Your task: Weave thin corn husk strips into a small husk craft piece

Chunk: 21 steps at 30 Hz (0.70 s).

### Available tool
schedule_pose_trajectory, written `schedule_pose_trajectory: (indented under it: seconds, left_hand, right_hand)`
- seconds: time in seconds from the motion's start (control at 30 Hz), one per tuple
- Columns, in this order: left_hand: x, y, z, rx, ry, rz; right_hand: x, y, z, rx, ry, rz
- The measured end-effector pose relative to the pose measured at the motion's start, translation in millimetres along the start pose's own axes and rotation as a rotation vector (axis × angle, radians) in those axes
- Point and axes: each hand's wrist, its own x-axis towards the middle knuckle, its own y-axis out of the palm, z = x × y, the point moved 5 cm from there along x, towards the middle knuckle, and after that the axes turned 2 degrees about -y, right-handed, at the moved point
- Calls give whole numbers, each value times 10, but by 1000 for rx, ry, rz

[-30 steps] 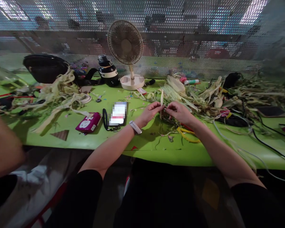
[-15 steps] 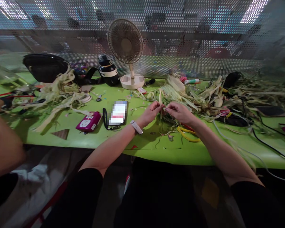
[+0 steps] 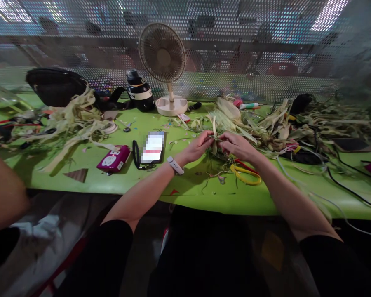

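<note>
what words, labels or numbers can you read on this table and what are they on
No text can be read.
Screen of the phone: blurred out.
White label on the magenta device: too small to read.
White band on the black bottle: dark marks, too small.
The husk strip pinched by the left hand and right hand: no text.

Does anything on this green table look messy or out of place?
Yes: loose husks lie strewn over the table, and black cables run tangled through those on the right. The left hand and right hand pinch one husk strip.
</note>
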Motion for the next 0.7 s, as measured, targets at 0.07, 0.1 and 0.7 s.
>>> schedule_pose_trajectory:
  seconds: [0.07,0.1,0.7]
  left_hand:
    - [-12,11,-14,2,9,13]
    - [-18,17,-19,5,14,15]
    - [-13,1,-54,-65,112,-30]
  right_hand:
    - [-11,-34,27,-47,-26,-95]
    - [-14,-45,39,-62,-39,-132]
    - [30,105,16,486,-98,-114]
